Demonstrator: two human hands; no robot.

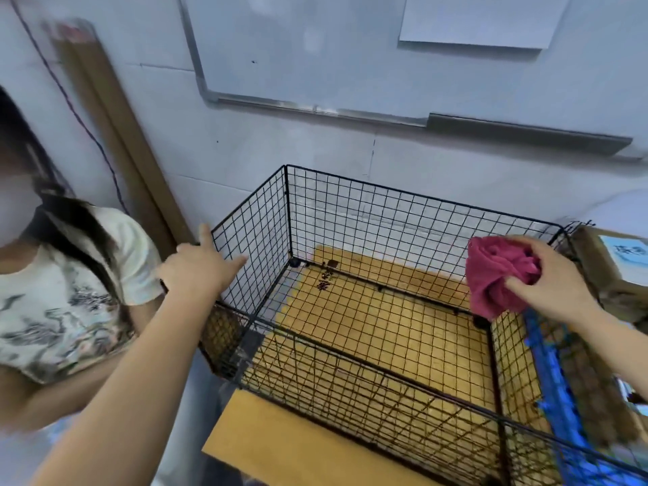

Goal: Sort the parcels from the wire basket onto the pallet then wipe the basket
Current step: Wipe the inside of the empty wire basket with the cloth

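Note:
A black wire basket (385,205) stands against the wall with nothing inside; yellow cardboard shows through its mesh floor. My left hand (198,270) reaches toward the basket's left wall, fingers spread and holding nothing, close to the mesh. My right hand (550,280) hovers over the basket's right rim, gripping a bunched dark pink cloth (498,275). To the right of the basket lies a blue pallet (557,377) carrying brown parcels (610,271), one with a white and blue label.
Another person in a pale patterned shirt (63,306) stands close at the left. A long brown cardboard strip (119,135) leans on the wall behind. A whiteboard (315,47) hangs above the basket. Yellow board (280,447) juts out under the basket's near side.

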